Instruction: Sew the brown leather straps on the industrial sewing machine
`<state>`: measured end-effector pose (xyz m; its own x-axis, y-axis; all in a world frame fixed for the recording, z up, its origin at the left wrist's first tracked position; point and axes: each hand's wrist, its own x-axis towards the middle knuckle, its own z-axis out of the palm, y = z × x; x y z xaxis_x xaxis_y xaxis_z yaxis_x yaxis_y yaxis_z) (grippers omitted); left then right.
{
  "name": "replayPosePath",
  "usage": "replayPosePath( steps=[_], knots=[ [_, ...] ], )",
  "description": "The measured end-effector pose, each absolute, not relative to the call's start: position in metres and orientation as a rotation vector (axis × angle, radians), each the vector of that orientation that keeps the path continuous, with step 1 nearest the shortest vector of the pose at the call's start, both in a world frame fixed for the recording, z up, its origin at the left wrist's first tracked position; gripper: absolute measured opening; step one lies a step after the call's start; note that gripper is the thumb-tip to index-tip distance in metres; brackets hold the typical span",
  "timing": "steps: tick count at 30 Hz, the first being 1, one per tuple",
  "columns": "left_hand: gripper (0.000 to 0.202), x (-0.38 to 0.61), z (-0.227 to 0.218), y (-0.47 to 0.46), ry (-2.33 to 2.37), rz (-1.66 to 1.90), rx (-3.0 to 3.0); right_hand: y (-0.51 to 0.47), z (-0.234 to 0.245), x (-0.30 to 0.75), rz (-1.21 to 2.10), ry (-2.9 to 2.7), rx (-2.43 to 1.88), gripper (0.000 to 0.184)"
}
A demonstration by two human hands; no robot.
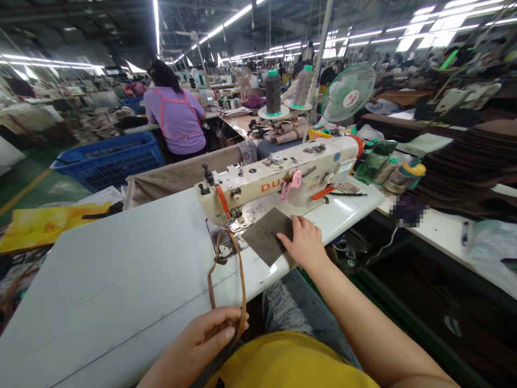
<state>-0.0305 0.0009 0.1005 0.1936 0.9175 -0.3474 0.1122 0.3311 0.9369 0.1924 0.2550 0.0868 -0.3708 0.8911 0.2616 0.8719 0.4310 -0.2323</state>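
My left hand (212,335), low in front of my lap, is closed round a narrow tan strap (243,275). The strap loops up to the needle area of the white sewing machine (258,180). Its lower end runs down past my fingers as a darker band. At the table's front edge my right hand (306,241) holds the right corner of a flat dark grey square piece (266,237), thumb on top. Small dark marks show in the middle of that piece. It lies on the table just right of the needle plate (226,249).
The white sewing table (133,280) carries a printed ruler line. Two thread cones (273,91) and a green fan (349,92) stand behind the machine. A blue crate (109,159) and a co-worker (177,116) are at back left. Bottles (404,175) and dark stacked pieces (468,161) are right.
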Motion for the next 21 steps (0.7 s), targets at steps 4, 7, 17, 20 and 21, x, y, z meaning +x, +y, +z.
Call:
replayPosePath(
  steps=[4,7,17,20,21],
  knots=[
    [0.038,-0.034,0.095,-0.004,1.266,0.784,1.048,0.269,0.089,0.195,0.089,-2.356,-1.706,0.068],
    [0.039,-0.033,0.095,-0.003,1.261,0.786,1.036,0.279,0.088,0.194,0.246,-2.322,-1.71,0.054],
    [0.039,-0.031,0.098,-0.003,1.246,0.777,1.043,0.242,0.079,0.18,0.276,-2.335,-1.149,0.043],
    [0.041,-0.03,0.101,-0.003,1.252,0.767,1.055,0.228,0.073,0.178,0.249,-2.439,-0.827,0.041],
    [0.043,-0.03,0.101,-0.003,1.255,0.765,1.055,0.224,0.072,0.178,0.245,-2.479,-0.772,0.038]
  ],
)
